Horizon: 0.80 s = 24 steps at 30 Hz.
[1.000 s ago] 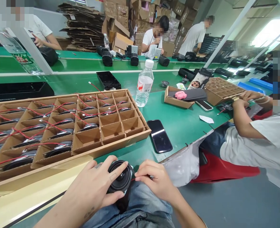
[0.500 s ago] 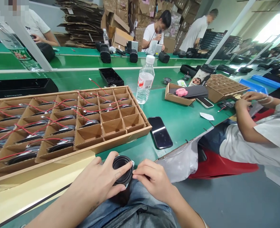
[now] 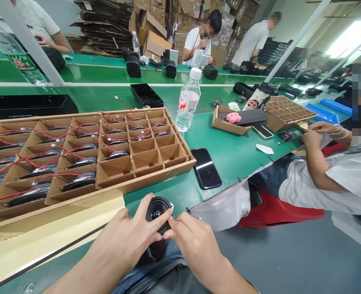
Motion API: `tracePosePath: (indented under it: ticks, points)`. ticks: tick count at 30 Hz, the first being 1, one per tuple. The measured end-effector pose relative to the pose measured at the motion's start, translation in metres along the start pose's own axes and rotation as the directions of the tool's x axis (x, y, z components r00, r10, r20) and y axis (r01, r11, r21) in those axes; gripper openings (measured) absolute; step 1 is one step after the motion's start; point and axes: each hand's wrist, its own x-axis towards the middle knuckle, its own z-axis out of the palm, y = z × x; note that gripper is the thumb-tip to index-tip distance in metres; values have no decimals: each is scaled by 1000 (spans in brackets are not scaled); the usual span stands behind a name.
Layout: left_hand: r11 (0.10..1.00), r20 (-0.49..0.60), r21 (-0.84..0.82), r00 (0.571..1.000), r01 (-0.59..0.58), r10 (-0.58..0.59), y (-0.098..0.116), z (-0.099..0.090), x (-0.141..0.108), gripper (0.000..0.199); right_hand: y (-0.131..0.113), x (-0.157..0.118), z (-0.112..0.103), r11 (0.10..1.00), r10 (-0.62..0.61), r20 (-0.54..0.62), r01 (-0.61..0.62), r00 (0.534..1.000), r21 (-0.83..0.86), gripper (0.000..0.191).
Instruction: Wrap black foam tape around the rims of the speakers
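A round black speaker point(image 3: 156, 210) with a shiny centre is gripped by my left hand point(image 3: 133, 239), fingers spread over its rim. At the speaker's right edge, my right hand point(image 3: 194, 241) has its thumb and fingertips pinched together; whatever lies between them is too small to make out. A little white connector shows beside the right knuckles. Ahead and to the left is a cardboard divider box point(image 3: 116, 185), with speakers and red wires in many compartments and several bare compartments at its right end.
A phone point(image 3: 206, 168) and a water bottle point(image 3: 188, 101) stand right of the box. Yellow sheet point(image 3: 61, 228) lies along its front. Beyond are a black housing point(image 3: 146, 95) and an open carton point(image 3: 229, 126). A co-worker's hands point(image 3: 315, 132) are at the right.
The speaker has tilted so its shiny centre now shows. My right hand has turned and moved slightly left and down, close against the rim, and a white connector has come into view.
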Motion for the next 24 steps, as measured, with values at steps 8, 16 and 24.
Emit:
tracePosePath:
  ticks: [8, 16, 24]
  points:
    - [985, 90, 174, 996, 14, -30, 4, -18, 6, 64, 6, -23, -20, 992, -17, 248, -15, 969, 125, 41]
    - [974, -49, -14, 973, -225, 224, -16, -22, 17, 75, 44, -8, -34, 917, 149, -81, -107, 986, 383, 26]
    - [993, -201, -49, 975, -106, 94, -51, -79, -10, 47, 36, 36, -8, 838, 175, 7, -153, 985, 524, 20]
